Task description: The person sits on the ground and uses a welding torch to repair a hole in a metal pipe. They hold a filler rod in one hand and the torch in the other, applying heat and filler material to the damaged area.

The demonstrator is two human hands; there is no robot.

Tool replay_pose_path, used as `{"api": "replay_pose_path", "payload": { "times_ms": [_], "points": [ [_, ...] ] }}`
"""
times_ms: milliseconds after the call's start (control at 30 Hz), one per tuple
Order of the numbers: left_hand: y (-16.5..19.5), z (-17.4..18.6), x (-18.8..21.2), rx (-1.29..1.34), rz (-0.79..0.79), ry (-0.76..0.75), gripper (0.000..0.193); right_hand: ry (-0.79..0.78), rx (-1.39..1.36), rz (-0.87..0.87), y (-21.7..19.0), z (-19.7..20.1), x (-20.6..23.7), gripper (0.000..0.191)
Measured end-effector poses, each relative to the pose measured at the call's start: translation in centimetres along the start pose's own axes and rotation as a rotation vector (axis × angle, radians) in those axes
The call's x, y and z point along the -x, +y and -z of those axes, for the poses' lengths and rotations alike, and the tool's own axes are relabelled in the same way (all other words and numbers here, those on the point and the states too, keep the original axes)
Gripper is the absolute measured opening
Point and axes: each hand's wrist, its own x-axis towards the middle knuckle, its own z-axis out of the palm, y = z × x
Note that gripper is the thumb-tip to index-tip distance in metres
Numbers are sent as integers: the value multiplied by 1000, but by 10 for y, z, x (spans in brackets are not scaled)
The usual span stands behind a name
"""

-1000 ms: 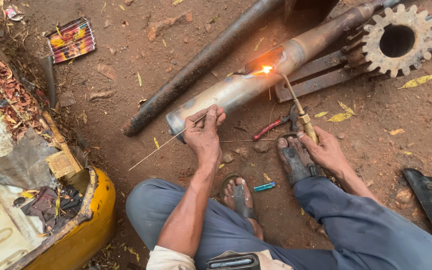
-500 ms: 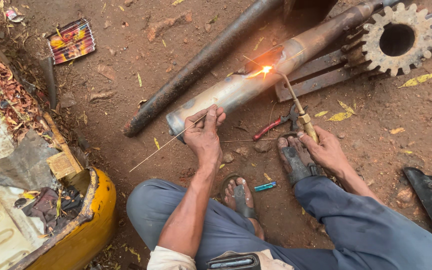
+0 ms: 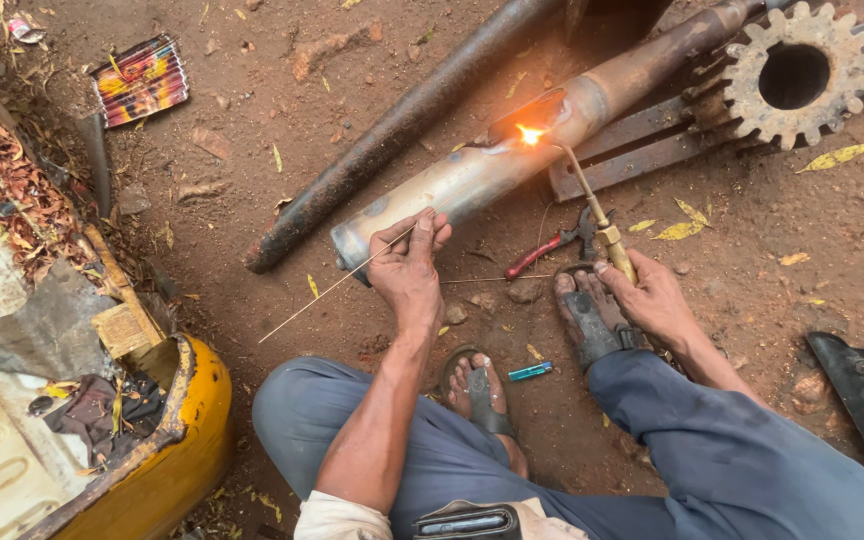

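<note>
My left hand [image 3: 409,268] pinches the thin filler rod [image 3: 337,287], my right hand [image 3: 652,298] grips the torch [image 3: 592,215]; I should keep the flame [image 3: 529,133] steady on the pipe [image 3: 472,180].

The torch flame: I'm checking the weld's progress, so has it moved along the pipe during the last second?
No. The flame sits at the same dark patch on the pipe, equally far from the gear.

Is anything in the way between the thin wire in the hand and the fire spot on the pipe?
Nothing visible. The left hand pinches the thin metal filler rod over the silvery metal pipe. Only bare pipe lies between the rod and the orange flame from the brass torch in the right hand.
</note>
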Motion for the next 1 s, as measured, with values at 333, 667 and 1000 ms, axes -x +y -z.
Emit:
{"api": "replay_pose_path", "payload": {
  "times_ms": [333,667,1000],
  "points": [
    [-1,1,-1,-1,-1,-1,19,5,18,-27,-4,1,1,29],
    [-4,3,-1,26,13,1,20,7,33,-29,-4,0,3,30],
    [-1,1,1,-14,12,-3,21,6,57,32,-2,1,2,34]
  ]
}}
